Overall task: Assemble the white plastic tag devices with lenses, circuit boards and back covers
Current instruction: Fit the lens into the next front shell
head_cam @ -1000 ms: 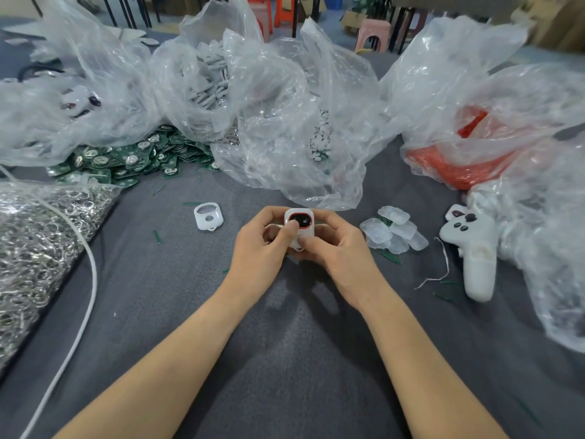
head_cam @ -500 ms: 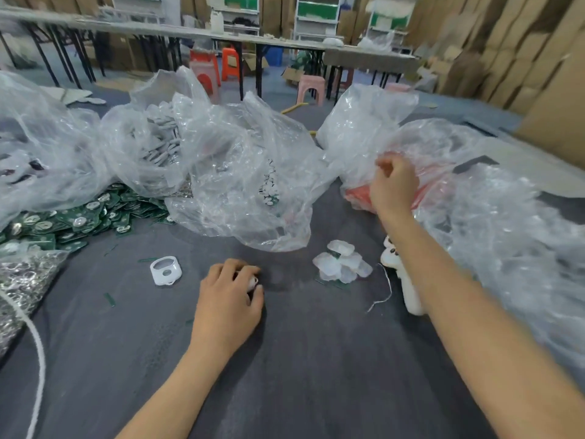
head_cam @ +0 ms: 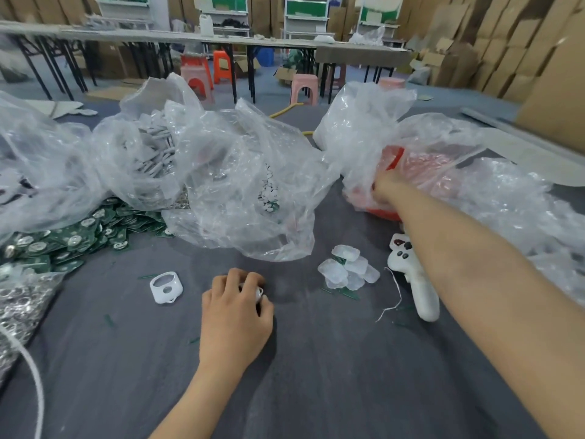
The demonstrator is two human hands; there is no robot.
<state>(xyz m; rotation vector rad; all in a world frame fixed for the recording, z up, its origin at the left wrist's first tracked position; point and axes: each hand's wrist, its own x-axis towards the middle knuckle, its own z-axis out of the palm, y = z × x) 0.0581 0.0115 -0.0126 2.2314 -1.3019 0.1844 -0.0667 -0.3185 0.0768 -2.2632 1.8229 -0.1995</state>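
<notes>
the left hand (head_cam: 235, 312) curls over the white tag (head_cam: 259, 293) on the grey cloth (head_cam: 316, 375), probably so it does not slide; the right hand (head_cam: 384, 190) reaches into the red bag (head_cam: 394, 156), fingers hidden, so i cannot tell its grip

Even, soft lighting; slight motion blur, wide-angle edge distortion.

A white controller (head_cam: 422, 293) lies on the grey cloth (head_cam: 316, 375), with pink stools (head_cam: 304, 85) standing beyond.

Left hand (head_cam: 235, 312) curled palm-down, right arm outstretched, right hand (head_cam: 384, 189) blurred
</notes>
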